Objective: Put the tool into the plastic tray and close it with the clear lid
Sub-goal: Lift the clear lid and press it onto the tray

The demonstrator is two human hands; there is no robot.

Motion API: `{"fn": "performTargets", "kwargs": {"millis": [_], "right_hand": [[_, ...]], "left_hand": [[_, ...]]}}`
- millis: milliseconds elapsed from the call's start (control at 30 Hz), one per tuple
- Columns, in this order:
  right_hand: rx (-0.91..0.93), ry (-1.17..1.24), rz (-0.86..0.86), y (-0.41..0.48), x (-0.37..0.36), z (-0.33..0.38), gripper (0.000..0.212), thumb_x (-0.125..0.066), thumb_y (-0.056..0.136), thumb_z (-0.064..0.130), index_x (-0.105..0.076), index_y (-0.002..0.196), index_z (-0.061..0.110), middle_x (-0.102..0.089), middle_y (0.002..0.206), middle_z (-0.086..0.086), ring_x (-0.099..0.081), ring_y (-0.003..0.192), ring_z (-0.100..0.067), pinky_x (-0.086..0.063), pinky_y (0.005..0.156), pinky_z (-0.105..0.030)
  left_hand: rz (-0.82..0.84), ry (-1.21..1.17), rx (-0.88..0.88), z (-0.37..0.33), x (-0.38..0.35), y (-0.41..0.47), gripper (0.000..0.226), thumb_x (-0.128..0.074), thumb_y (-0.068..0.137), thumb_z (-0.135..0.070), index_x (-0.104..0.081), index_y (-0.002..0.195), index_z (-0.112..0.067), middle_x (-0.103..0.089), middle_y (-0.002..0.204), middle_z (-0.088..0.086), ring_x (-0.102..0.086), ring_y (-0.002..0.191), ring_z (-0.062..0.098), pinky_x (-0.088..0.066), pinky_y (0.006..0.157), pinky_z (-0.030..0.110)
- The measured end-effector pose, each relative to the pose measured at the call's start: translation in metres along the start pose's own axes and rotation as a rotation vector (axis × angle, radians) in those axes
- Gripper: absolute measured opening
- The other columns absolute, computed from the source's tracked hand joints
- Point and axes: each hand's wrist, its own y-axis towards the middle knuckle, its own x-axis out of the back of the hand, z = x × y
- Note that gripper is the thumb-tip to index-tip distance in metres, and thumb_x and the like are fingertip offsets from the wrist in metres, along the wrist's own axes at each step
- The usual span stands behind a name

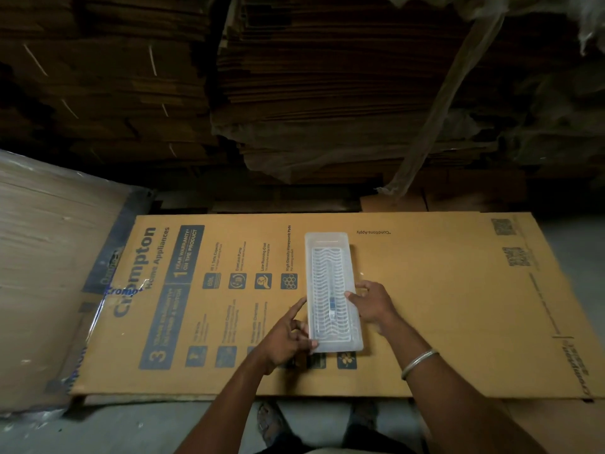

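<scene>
A long translucent plastic tray (326, 239) lies lengthwise on a flat printed cardboard sheet. A clear ribbed lid (322, 273) rests on top of it, shifted toward the near end. Through the lid a slim tool (332, 305) with a blue band shows in the middle. My left hand (288, 335) touches the tray's left side, index finger stretched along the edge and thumb at the near corner. My right hand (371, 303) presses its fingertips on the lid's right edge. Whether the lid is fully seated cannot be told.
The cardboard sheet (442, 306) reaches from left to right over a grey floor. Tall stacks of flattened cartons (311, 93) rise behind it. A plastic-wrapped carton bundle (39, 257) stands at the left. My feet (270, 421) show below the sheet's near edge.
</scene>
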Motion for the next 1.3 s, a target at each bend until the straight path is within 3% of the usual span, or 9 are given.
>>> {"fn": "performTargets", "kwargs": {"millis": [100, 200, 300, 467, 700, 933, 1067, 1167, 1300], "right_hand": [[-0.02, 0.018, 0.031, 0.015, -0.001, -0.013, 0.041, -0.085, 0.081, 0.026, -0.066, 0.116, 0.018, -0.074, 0.105, -0.014, -0.075, 0.091, -0.03, -0.062, 0.088, -0.054], [0.004, -0.009, -0.017, 0.02, -0.003, -0.015, 0.029, -0.086, 0.08, 0.028, -0.061, 0.094, 0.03, -0.073, 0.099, -0.015, -0.075, 0.09, -0.032, -0.062, 0.084, -0.054], [0.013, -0.035, -0.031, 0.013, -0.001, -0.006, 0.03, -0.085, 0.08, 0.029, -0.063, 0.099, 0.026, -0.073, 0.099, -0.013, -0.074, 0.089, -0.03, -0.062, 0.082, -0.049], [0.03, -0.067, -0.021, 0.011, 0.002, -0.003, 0.032, -0.085, 0.081, 0.028, -0.066, 0.104, 0.018, -0.075, 0.095, -0.012, -0.075, 0.087, -0.03, -0.063, 0.078, -0.046], [0.058, -0.119, -0.026, 0.007, 0.003, 0.002, 0.029, -0.083, 0.084, 0.027, -0.065, 0.104, 0.017, -0.077, 0.093, -0.017, -0.074, 0.088, -0.034, -0.061, 0.075, -0.045], [0.059, -0.132, -0.029, 0.011, 0.001, 0.002, 0.028, -0.081, 0.085, 0.027, -0.065, 0.106, 0.018, -0.074, 0.093, -0.008, -0.074, 0.091, -0.029, -0.061, 0.078, -0.039], [0.061, -0.142, -0.032, 0.012, 0.0, 0.001, 0.03, -0.08, 0.087, 0.026, -0.065, 0.111, 0.016, -0.07, 0.094, -0.008, -0.072, 0.093, -0.03, -0.057, 0.079, -0.035], [0.072, -0.152, -0.036, 0.012, 0.0, -0.002, 0.032, -0.08, 0.086, 0.027, -0.066, 0.113, 0.016, -0.072, 0.095, -0.01, -0.072, 0.089, -0.028, -0.057, 0.073, -0.033], [0.119, -0.217, -0.033, 0.009, 0.004, 0.0, 0.034, -0.078, 0.088, 0.03, -0.066, 0.116, 0.014, -0.064, 0.082, 0.002, -0.064, 0.076, -0.018, -0.046, 0.061, -0.025]], "left_hand": [[0.032, 0.132, 0.068, -0.019, 0.005, 0.006, 0.101, -0.087, 0.076, -0.003, -0.033, 0.157, -0.033, -0.063, 0.106, 0.012, -0.072, 0.094, 0.03, -0.064, 0.079, 0.036], [-0.132, 0.188, 0.075, -0.051, 0.007, 0.033, 0.066, -0.079, 0.088, -0.022, -0.049, 0.146, -0.024, -0.067, 0.113, 0.006, -0.075, 0.094, 0.03, -0.064, 0.076, 0.038], [-0.398, 0.188, 0.005, -0.081, 0.013, 0.077, 0.046, -0.068, 0.095, -0.04, -0.061, 0.135, -0.019, -0.074, 0.111, 0.012, -0.072, 0.09, 0.03, -0.063, 0.083, 0.049], [-0.569, 0.223, 0.035, -0.126, 0.021, 0.13, 0.043, -0.065, 0.095, -0.045, -0.074, 0.121, -0.012, -0.076, 0.12, 0.015, -0.072, 0.106, 0.033, -0.059, 0.097, 0.047], [-0.609, 0.262, 0.086, -0.135, 0.024, 0.155, 0.032, -0.064, 0.098, -0.035, -0.074, 0.114, -0.01, -0.073, 0.123, 0.016, -0.068, 0.112, 0.036, -0.058, 0.099, 0.047], [-0.548, 0.141, 0.209, -0.14, 0.024, 0.168, 0.053, -0.062, 0.1, -0.032, -0.055, 0.134, 0.007, -0.065, 0.131, 0.024, -0.063, 0.118, 0.043, -0.055, 0.102, 0.051], [-0.554, 0.078, 0.241, -0.133, 0.031, 0.174, 0.055, -0.067, 0.094, -0.037, -0.06, 0.13, 0.004, -0.069, 0.126, 0.021, -0.066, 0.111, 0.041, -0.056, 0.099, 0.05], [-0.578, 0.221, 0.157, -0.135, 0.023, 0.159, 0.045, -0.06, 0.1, -0.037, -0.064, 0.127, -0.001, -0.067, 0.126, 0.016, -0.064, 0.114, 0.039, -0.052, 0.092, 0.038], [-0.524, 0.587, -0.048, -0.121, 0.017, 0.132, 0.046, -0.048, 0.105, -0.04, -0.057, 0.129, -0.003, -0.068, 0.128, 0.02, -0.063, 0.117, 0.039, -0.048, 0.093, 0.04]]}}
